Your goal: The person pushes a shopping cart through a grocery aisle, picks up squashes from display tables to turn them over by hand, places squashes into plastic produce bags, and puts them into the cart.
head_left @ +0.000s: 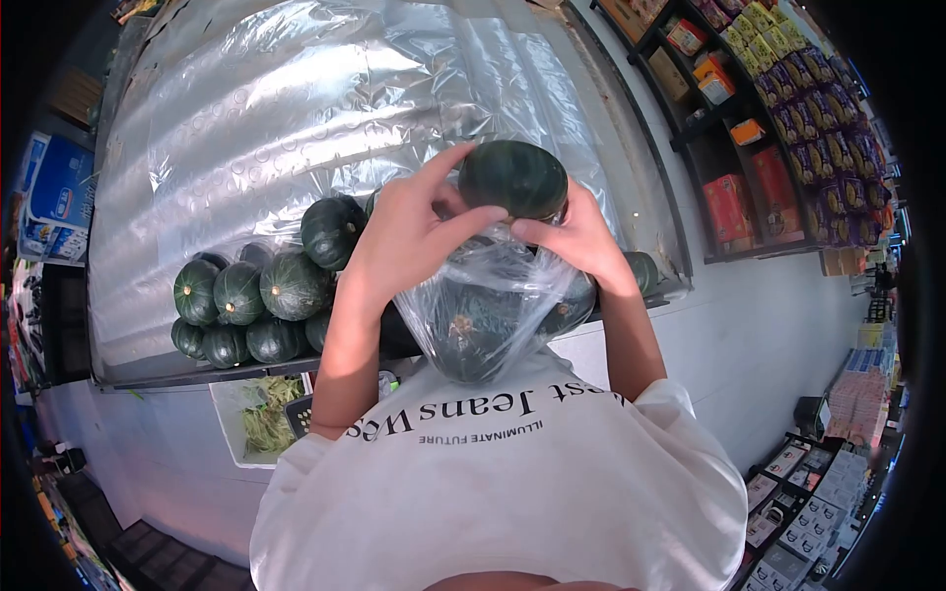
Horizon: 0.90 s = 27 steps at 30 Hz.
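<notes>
A dark green kabocha squash point(512, 179) is gripped between my left hand point(419, 222) and my right hand point(581, 234). My fingers curl around its sides, and both thumbs lie along its near edge. Just below hangs a clear plastic bag point(478, 315) with more dark green squashes inside, close against my shirt. The bag's top bunches up near my thumbs; whether my fingers also hold the plastic is hidden. Left of my left forearm, a stacked row of squashes point(296, 284) lines the front edge of the display. Another squash point(641, 270) shows beyond my right wrist.
Shiny silver sheeting point(296, 108) covers the wide display table behind the squashes. A white crate point(229, 424) with green vegetable scraps stands on the floor at left. Shelves of packaged goods point(818, 138) rise at right, and stacked boxes point(823, 512) sit lower right.
</notes>
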Each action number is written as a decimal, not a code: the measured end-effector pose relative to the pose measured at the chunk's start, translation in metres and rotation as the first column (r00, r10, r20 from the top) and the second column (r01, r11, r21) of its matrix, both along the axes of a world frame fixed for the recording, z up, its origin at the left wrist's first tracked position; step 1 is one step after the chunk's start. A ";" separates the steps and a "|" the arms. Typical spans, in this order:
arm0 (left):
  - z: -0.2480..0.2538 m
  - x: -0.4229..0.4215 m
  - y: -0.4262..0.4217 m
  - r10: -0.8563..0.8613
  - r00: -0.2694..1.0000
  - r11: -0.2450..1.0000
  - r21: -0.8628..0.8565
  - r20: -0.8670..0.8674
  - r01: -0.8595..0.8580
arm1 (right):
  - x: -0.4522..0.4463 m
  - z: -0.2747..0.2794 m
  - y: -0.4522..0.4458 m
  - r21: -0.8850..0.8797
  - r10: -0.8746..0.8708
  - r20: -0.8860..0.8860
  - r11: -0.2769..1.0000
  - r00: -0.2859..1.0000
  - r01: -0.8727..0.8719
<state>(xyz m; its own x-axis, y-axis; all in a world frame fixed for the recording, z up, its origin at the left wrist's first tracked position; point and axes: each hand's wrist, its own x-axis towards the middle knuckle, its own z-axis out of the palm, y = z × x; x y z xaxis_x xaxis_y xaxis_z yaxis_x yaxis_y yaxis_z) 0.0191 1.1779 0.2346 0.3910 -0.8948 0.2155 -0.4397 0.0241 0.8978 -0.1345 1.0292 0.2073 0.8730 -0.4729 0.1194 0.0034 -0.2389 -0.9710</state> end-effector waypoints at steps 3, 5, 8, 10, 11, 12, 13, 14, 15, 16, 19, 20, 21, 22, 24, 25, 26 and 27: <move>-0.001 0.000 -0.001 -0.002 1.000 1.000 -0.004 0.011 0.002 | -0.001 -0.002 -0.001 0.026 -0.003 0.005 1.000 1.000 0.002; 0.001 0.000 -0.001 -0.001 0.999 1.000 0.015 0.033 0.000 | -0.002 -0.001 0.000 0.015 -0.012 -0.005 1.000 1.000 0.012; -0.002 0.000 -0.001 0.003 1.000 1.000 0.014 0.029 -0.004 | -0.002 0.000 0.000 -0.002 -0.018 -0.006 1.000 1.000 0.018; -0.001 0.000 -0.001 0.004 1.000 1.000 0.020 0.016 -0.004 | -0.002 -0.001 -0.001 -0.003 -0.010 -0.006 1.000 1.000 0.010; -0.001 0.000 -0.001 0.003 1.000 1.000 0.023 0.009 -0.004 | -0.002 -0.002 -0.001 -0.004 -0.006 -0.006 1.000 1.000 0.006; 0.000 0.000 -0.001 0.002 1.000 1.000 0.016 0.011 -0.002 | -0.002 -0.001 -0.001 0.001 -0.007 -0.003 1.000 1.000 0.007; 0.000 0.000 -0.001 0.000 1.000 1.000 0.009 0.012 -0.001 | -0.002 -0.001 -0.001 0.005 -0.008 -0.001 1.000 1.000 0.008; 0.000 0.000 -0.001 -0.001 1.000 1.000 0.002 0.013 0.001 | -0.002 -0.001 0.000 0.010 -0.008 0.002 1.000 1.000 0.008; 0.000 0.000 0.000 -0.001 1.000 1.000 0.003 0.011 0.001 | -0.002 -0.001 -0.001 0.004 -0.007 0.002 1.000 1.000 0.007; -0.001 0.000 0.000 0.000 1.000 1.000 0.005 0.008 0.000 | -0.002 -0.001 -0.001 -0.001 -0.005 0.002 1.000 1.000 0.005; -0.001 0.000 0.000 0.001 1.000 1.000 0.009 0.027 -0.002 | -0.003 0.000 -0.001 -0.018 -0.009 -0.010 1.000 1.000 0.009; -0.001 0.000 -0.001 0.001 0.999 1.000 0.010 0.038 -0.001 | -0.003 0.001 -0.001 -0.024 -0.013 -0.016 1.000 1.000 0.012; 0.000 0.000 -0.001 0.002 0.998 1.000 0.018 0.058 -0.003 | -0.003 0.000 -0.001 -0.017 -0.013 -0.006 1.000 1.000 0.013; 0.003 -0.001 -0.001 0.002 0.997 1.000 0.028 0.077 -0.004 | -0.002 -0.001 -0.002 -0.009 -0.014 0.003 1.000 1.000 0.014; 0.010 -0.002 -0.001 0.006 0.986 0.999 0.047 0.165 -0.014 | -0.004 -0.002 -0.002 0.029 -0.024 0.015 0.999 1.000 0.024; 0.016 -0.002 -0.003 0.009 0.972 0.998 0.052 0.236 -0.022 | -0.005 -0.002 -0.001 0.056 -0.033 0.020 0.998 0.999 0.032; 0.022 -0.003 -0.005 0.013 0.952 0.998 0.052 0.307 -0.030 | -0.006 -0.002 -0.002 0.080 -0.043 0.027 0.996 0.999 0.040; 0.028 -0.005 -0.008 0.008 0.958 0.998 0.053 0.286 -0.024 | -0.007 -0.002 -0.001 0.121 -0.063 0.089 0.991 0.994 0.052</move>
